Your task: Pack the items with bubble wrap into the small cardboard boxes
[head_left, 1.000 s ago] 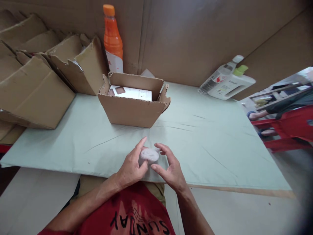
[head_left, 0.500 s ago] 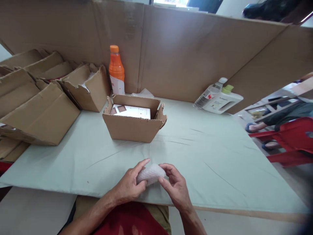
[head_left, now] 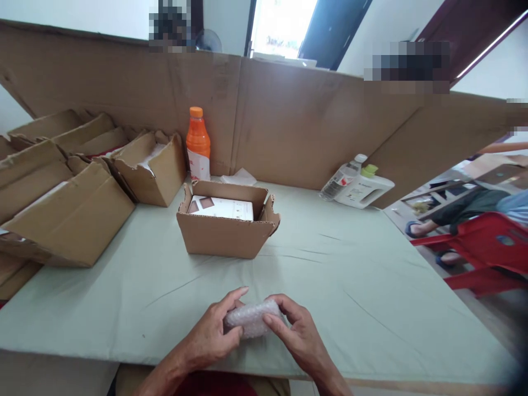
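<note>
Head view: translucent, rounded bubble-wrap bundle (head_left: 252, 319) over pale-green cloth-covered table (head_left: 330, 297). Left hand (head_left: 215, 333) half-open, thumb against left end, index raised; right hand (head_left: 300, 333) curled, gripping right end. Likely light, soft, springy; contents hidden, perhaps fragile. Best held gently by ends.

Bright doorway (head_left: 282, 27) overexposed; soft shadows; lower-right corner dark, blurred.

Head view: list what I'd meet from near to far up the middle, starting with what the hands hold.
Bubble-wrapped bundle between left hand and right hand → open cardboard box → orange bottle → cardboard partition → bright opening.
</note>
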Demonstrator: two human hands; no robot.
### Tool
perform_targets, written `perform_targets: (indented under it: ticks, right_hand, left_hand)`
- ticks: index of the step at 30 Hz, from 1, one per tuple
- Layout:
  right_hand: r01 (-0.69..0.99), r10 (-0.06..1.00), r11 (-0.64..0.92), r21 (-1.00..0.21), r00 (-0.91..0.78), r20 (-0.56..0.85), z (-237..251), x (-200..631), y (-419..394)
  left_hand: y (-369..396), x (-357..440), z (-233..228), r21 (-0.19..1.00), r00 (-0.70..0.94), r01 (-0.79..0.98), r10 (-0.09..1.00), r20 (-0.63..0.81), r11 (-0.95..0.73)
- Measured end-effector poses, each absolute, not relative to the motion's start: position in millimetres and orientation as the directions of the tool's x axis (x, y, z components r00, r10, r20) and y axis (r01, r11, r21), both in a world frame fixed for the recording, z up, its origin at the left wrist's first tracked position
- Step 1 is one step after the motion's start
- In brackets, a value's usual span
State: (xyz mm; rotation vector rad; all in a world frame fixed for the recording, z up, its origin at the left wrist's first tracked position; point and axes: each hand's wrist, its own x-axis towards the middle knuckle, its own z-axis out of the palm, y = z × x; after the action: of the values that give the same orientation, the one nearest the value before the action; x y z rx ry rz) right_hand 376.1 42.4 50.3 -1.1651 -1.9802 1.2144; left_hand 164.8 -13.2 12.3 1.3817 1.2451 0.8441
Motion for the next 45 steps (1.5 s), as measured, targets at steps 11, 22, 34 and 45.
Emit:
perform_targets:
  ticks: [11, 22, 34, 45]
  right_hand:
    - [0.484, 0.827, 0.236, -0.843, -0.555, -0.087, 57, 370, 41]
    - [0.392, 0.928, 0.291, -0.873, -0.337, 0.159, 134, 390, 87]
    - [0.469, 0.924, 0.367, -0.803, -0.286, 0.255, 192, 330, 206]
    - [0.876, 0.906, 0.42, 0.236, -0.392, -0.158, 217, 268, 215]
  left_hand:
    - [-15, 152, 7, 0.969, 0.218, 0.232, 0.967, -0.134, 0.082]
    - [32, 102, 23, 0.981, 0.152, 0.136, 0.975, -0.159, 0.139]
    - [60, 107, -22, 0.978, 0.092, 0.132, 0.98, -0.174, 0.161]
    - [61, 105, -19, 0.967, 0.119, 0.237, 0.985, -0.123, 0.093]
